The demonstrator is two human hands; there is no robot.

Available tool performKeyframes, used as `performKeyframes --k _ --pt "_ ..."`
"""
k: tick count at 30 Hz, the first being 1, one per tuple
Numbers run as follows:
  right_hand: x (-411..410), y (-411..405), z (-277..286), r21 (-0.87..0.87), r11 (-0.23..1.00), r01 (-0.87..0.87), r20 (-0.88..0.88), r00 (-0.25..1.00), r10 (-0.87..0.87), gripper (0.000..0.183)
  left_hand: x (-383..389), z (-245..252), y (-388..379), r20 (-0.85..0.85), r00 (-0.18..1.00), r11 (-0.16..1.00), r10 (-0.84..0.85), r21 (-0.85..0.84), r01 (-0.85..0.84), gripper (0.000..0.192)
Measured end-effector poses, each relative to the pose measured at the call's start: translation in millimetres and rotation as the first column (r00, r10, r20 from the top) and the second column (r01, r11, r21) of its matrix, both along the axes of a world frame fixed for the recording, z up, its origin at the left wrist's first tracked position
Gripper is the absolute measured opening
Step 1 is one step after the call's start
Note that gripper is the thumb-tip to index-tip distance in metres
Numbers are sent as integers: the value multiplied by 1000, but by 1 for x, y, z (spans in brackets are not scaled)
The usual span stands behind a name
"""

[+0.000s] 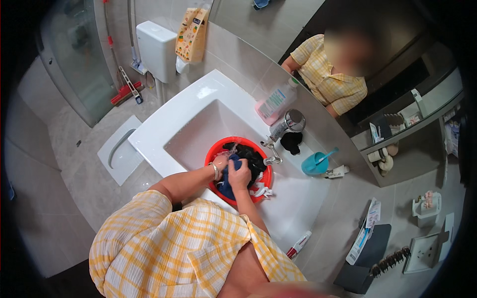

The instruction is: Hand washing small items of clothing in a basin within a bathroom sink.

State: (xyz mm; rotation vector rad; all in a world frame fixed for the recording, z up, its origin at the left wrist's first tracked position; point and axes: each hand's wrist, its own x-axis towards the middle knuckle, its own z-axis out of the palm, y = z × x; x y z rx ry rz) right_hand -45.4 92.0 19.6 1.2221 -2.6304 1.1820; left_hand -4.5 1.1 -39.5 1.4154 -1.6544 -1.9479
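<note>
A red plastic basin [209,149] sits in the white washbasin [186,138], holding dark wet clothes. My left hand [220,164], with a bracelet at the wrist, grips a dark blue cloth [226,187] in the basin. On the right side of the same cloth, my right hand [239,175] has its fingers closed around a bunched part. Black fabric [251,158] lies just beyond my hands, and white straps [262,190] hang over the basin's right rim. Clear water splashes over the clothes near my left hand. Part of the blue cloth is hidden under my hands.
The chrome faucet [274,160] reaches to the basin's right edge. Along the back ledge stand a pink liquid bottle [274,106], a black cloth [291,142] and a turquoise cup [315,164] with a toothbrush. A toothpaste tube [299,244] lies at the right edge. A mirror [253,37] hangs behind.
</note>
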Motion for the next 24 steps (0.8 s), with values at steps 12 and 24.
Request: performKeyframes --k 12,24 --pt "-48 43 -21 -43 982 -187 138 972 191 61 8 29 16 -216 965 987 -147 -93 129 32" --pt "-53 48 -24 282 952 -115 367 930 4 38 16 47 32 302 845 682 -441 -499 535 86"
